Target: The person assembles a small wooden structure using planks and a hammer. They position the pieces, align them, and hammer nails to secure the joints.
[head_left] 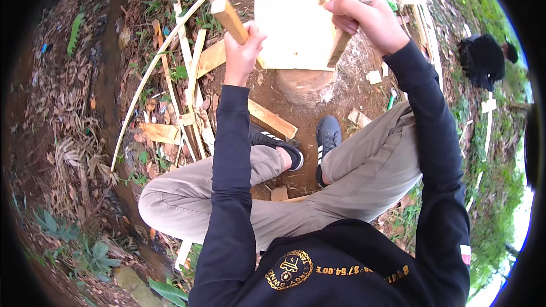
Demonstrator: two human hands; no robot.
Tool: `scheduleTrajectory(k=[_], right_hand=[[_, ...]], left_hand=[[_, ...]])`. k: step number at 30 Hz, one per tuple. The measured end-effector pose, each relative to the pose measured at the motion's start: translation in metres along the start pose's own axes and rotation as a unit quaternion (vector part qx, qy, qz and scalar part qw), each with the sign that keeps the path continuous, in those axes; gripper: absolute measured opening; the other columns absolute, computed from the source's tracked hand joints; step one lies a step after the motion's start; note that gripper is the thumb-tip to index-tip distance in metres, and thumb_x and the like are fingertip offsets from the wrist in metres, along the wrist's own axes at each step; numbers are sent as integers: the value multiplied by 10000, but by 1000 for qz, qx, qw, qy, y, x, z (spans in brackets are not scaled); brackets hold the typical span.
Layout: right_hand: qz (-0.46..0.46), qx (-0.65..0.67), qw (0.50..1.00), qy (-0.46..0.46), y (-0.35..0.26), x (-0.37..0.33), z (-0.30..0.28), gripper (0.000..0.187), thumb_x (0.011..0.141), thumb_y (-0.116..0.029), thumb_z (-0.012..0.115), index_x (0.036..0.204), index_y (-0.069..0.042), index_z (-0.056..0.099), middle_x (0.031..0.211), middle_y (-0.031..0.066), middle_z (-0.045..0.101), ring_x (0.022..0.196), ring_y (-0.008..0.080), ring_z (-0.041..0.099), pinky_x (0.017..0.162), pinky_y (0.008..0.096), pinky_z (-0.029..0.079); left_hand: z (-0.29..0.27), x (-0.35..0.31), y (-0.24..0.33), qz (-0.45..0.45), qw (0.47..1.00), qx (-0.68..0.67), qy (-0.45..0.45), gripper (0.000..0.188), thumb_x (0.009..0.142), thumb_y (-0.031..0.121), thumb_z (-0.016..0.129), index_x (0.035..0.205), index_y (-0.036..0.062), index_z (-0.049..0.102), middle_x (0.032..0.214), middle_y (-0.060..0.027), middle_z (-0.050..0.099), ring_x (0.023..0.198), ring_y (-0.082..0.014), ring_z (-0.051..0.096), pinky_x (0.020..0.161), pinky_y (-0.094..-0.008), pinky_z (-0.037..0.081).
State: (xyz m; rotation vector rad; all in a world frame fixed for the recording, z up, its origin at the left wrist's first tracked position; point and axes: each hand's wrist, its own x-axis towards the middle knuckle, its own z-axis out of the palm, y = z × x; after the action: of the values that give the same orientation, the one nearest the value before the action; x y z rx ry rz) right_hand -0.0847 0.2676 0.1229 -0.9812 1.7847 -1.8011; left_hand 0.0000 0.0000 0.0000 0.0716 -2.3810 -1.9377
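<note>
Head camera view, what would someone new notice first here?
Two raised hands at top centre: the left hand grips a wooden stick, and the right hand holds a thin slat upright. Between them a pale board lies on a stump, with wood offcuts scattered on the dirt around.

The person wears a dark navy top with long sleeves that reach down to both wrists. The left sleeve and the right sleeve are plain and a bit wrinkled. The right one has a small red and white patch near the shoulder. The chest has a round yellow badge and yellow print. The trousers are light tan. The shoes are dark with white stripes and white soles
</note>
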Motion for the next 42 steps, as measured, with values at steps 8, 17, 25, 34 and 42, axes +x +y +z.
scheduleTrajectory(k=[8, 17, 25, 34, 42], right_hand=[[18, -10, 1000, 11, -6, 4, -2, 253, 956, -156, 584, 731, -69, 503, 623, 0, 484, 607, 122, 503, 646, 290, 424], [45, -79, 996, -5, 7, 6, -17, 239, 893, -225, 687, 733, -82, 582, 659, -8, 598, 659, 82, 600, 630, 238, 453], [5, -168, 984, -52, 6, 1, -8, 164, 843, -143, 724, 842, -72, 576, 803, 16, 626, 802, 117, 617, 753, 285, 492], [258, -547, 767, -213, 58, -11, -62, 586, 727, -329, 796, 1210, -97, 558, 1094, 207, 643, 1064, 354, 614, 919, 408, 482], [149, -502, 851, -29, 155, 5, -117, 524, 847, -160, 593, 1315, -9, 411, 1106, 316, 612, 1101, 455, 568, 973, 480, 433]], left_hand=[[7, -26, -53, 95, 963, -213, 133, 1142, 736, 920, 57, 1169, 2, 579, 1118, -164, 652, 1090, -258, 611, 994, -407, 407], [49, -31, -76, 65, 979, -108, 160, 829, 867, 806, 244, 876, 38, 555, 765, -47, 560, 741, -143, 575, 750, -300, 468], [50, -27, -79, 103, 971, -124, 175, 679, 876, 723, 466, 787, 51, 506, 699, 3, 492, 644, -87, 477, 599, -260, 396], [45, -38, -82, 80, 962, -194, 176, 814, 887, 791, 188, 860, 53, 531, 726, -11, 514, 688, -123, 524, 660, -275, 428], [72, -24, -80, 112, 935, -224, 252, 698, 943, 714, 172, 654, 119, 392, 555, 39, 318, 477, -81, 307, 456, -238, 228]])
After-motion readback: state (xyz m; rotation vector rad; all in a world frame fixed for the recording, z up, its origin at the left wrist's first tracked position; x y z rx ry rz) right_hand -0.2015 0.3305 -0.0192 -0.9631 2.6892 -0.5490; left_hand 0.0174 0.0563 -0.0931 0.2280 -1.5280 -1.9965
